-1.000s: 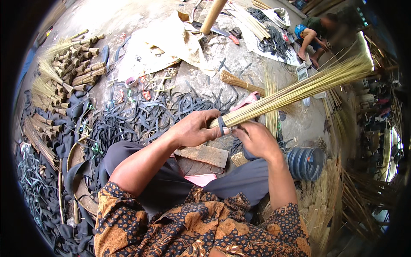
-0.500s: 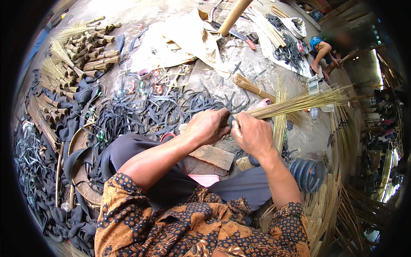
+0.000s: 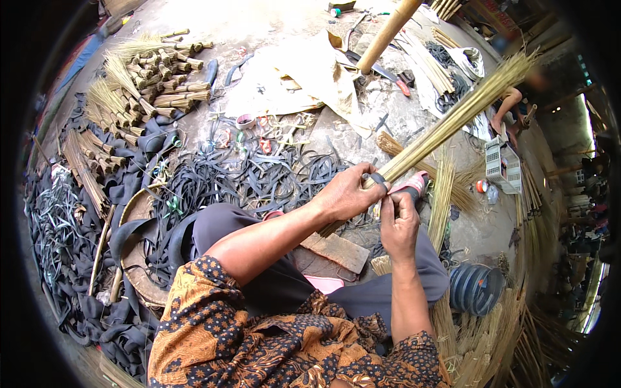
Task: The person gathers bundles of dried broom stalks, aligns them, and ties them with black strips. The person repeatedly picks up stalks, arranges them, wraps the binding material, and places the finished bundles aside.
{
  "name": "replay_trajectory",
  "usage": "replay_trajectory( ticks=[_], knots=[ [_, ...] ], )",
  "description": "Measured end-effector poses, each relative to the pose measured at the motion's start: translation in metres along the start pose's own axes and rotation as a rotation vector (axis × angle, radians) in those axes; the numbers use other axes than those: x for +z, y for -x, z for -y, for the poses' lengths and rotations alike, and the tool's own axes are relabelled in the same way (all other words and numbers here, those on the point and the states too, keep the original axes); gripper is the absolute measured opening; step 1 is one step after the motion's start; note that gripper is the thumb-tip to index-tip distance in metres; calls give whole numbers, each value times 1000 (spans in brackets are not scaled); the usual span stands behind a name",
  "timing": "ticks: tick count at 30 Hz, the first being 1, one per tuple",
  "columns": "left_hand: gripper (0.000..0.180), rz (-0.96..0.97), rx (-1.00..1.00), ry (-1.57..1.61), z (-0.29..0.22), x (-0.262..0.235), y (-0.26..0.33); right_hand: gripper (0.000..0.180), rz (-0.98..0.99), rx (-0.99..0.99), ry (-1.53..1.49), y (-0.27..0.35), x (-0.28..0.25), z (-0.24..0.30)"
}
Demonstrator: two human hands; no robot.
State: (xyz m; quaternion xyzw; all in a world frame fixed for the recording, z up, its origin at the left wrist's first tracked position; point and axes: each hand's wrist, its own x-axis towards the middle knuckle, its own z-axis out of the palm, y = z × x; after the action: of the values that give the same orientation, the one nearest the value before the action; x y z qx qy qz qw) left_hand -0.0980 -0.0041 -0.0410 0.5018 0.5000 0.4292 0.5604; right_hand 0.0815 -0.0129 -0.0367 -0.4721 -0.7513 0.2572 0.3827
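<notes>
My left hand (image 3: pixel 346 194) grips a long bundle of thin yellow broom sticks (image 3: pixel 462 113) near its lower end; the bundle slants up and to the right. A black rubber band (image 3: pixel 377 179) circles the bundle just beside my left fingers. My right hand (image 3: pixel 399 223) sits directly below, its fingertips pinching at the band and the bundle. Both hands hover over my lap, above a flat wooden block (image 3: pixel 336 250).
Black rubber strips (image 3: pixel 213 181) lie heaped on the ground ahead and to the left. Tied stick bundles (image 3: pixel 149 71) are stacked at the far left. A wooden pole (image 3: pixel 388 32), pale sacking (image 3: pixel 304 71), a grey ribbed spool (image 3: pixel 475 289) and another person (image 3: pixel 511 107) are nearby.
The stick bundle has swung from nearly level to a steeper slant up and right. My hands stay together on its banded end, shifted slightly right.
</notes>
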Motion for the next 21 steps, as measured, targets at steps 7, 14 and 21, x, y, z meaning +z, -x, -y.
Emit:
replay_trajectory(
  ticks=[7,14,21],
  knots=[
    [56,-53,-104,-7,3,-3,-1,23,-195,-127,270,-9,21,19],
    [50,0,-82,-48,-1,-5,6,19,-168,-145,429,-20,8,14],
    [44,-11,169,196,1,6,8,39,105,26,-189,-4,-14,2]
  ],
)
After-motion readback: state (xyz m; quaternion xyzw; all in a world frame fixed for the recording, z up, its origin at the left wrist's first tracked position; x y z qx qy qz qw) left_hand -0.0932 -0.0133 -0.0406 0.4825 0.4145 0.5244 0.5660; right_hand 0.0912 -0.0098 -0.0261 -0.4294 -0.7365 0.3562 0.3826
